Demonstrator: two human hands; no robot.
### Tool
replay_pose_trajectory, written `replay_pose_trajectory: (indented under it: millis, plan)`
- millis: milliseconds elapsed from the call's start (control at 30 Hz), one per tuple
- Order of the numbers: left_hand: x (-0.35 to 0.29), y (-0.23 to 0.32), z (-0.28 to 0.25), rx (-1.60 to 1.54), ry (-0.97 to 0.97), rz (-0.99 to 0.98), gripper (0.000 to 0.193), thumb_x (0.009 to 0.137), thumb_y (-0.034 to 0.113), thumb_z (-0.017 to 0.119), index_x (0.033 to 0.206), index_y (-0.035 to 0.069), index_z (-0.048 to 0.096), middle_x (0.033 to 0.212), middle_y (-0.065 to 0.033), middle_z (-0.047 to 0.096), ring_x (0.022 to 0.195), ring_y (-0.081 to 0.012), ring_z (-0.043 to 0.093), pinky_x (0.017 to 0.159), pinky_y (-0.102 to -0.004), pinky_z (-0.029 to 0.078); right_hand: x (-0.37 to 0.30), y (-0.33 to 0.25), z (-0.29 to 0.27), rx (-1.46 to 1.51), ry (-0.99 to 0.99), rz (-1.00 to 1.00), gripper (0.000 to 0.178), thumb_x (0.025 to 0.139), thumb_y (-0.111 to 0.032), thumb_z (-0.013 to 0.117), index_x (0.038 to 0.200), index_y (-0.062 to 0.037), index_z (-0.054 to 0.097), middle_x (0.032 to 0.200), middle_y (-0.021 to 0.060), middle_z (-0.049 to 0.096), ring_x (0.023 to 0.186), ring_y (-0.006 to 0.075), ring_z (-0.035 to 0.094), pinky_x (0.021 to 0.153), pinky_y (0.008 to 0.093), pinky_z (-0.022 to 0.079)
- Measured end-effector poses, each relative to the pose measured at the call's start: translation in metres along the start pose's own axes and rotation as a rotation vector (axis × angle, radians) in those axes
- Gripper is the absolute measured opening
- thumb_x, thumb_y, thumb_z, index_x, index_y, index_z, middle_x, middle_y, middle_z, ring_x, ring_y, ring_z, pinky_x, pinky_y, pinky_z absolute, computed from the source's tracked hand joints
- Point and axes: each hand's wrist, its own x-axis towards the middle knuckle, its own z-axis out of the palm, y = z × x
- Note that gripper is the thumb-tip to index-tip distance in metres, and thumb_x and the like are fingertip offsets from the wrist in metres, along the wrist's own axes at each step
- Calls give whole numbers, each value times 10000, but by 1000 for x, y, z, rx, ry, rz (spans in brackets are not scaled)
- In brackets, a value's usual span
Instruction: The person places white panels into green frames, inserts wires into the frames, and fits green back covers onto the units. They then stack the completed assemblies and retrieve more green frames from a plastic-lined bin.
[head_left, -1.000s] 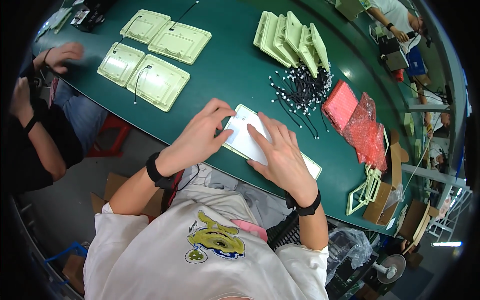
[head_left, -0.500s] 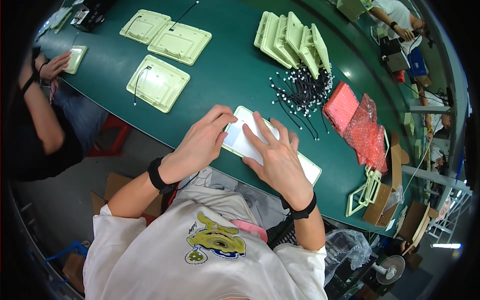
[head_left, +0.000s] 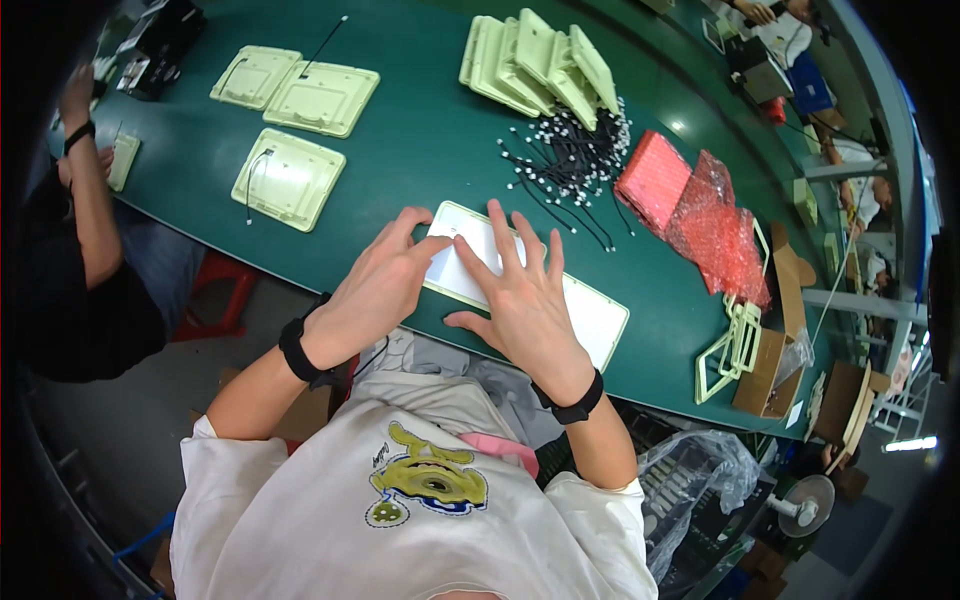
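A long flat panel (head_left: 596, 312) lies on the green table in front of me, with a white sheet-like face inside a pale yellow-green rim. My right hand (head_left: 522, 300) is spread over the panel, fingertips resting on its white face and thumb reaching past the near edge. At the panel's left end is my left hand (head_left: 385, 275), fingers bent and apart; one fingertip touches the white face close to my right index finger. What lies beneath my right palm is hidden.
Pale green plastic covers (head_left: 540, 65) lean in a stack beyond a heap of black cables (head_left: 575, 150). More covers (head_left: 290, 180) lie at left. Red bubble wrap (head_left: 705, 215), loose frames (head_left: 735, 345) and a cardboard box (head_left: 770, 380) are at right. A co-worker (head_left: 95, 230) sits at left.
Both hands have shifted slightly over the panel, with the right fingers straighter and spread wider. The whole view has turned a little. The co-worker at left has raised one arm.
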Motion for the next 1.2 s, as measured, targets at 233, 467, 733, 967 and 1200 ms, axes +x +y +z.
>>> replay_pose_trajectory:
  millis: [233,467,733,967,1200]
  plan:
    - [14,21,-12,285,-34,21,413,908,-22,743,1315,-33,672,1521,-236,502,1291,-437,580,1015,-503,536,-49,-2,0,24,-43,125,859,860,-459,859,1483,60,575,1624,235,485,1493,393,449,1251,676,292]
    - [26,24,-7,324,-259,151,558,908,140,828,1418,16,640,1669,-188,406,1498,-465,410,1159,-562,451,-59,-6,9,-109,-18,87,776,892,-421,831,1445,71,598,1577,237,537,1455,366,497,1273,647,276]
    - [28,29,-16,320,-274,252,498,917,164,825,1368,13,677,1598,-205,474,1443,-451,475,1093,-523,498,-37,55,-39,76,-29,30,275,918,-194,781,1142,-35,774,1072,138,769,973,331,728,926,482,568]
    - [97,45,-40,175,-293,-1,226,924,105,794,1096,-28,730,1227,-218,672,1078,-424,684,908,-489,570,33,117,-24,125,75,210,83,889,-66,738,924,2,769,974,180,758,938,403,732,831,504,588]
    - [149,8,17,226,-150,45,153,904,80,816,926,-44,730,975,-181,716,880,-407,708,804,-479,568,54,113,-23,-20,-162,223,91,861,-62,711,892,5,765,981,192,761,942,406,740,840,499,594]
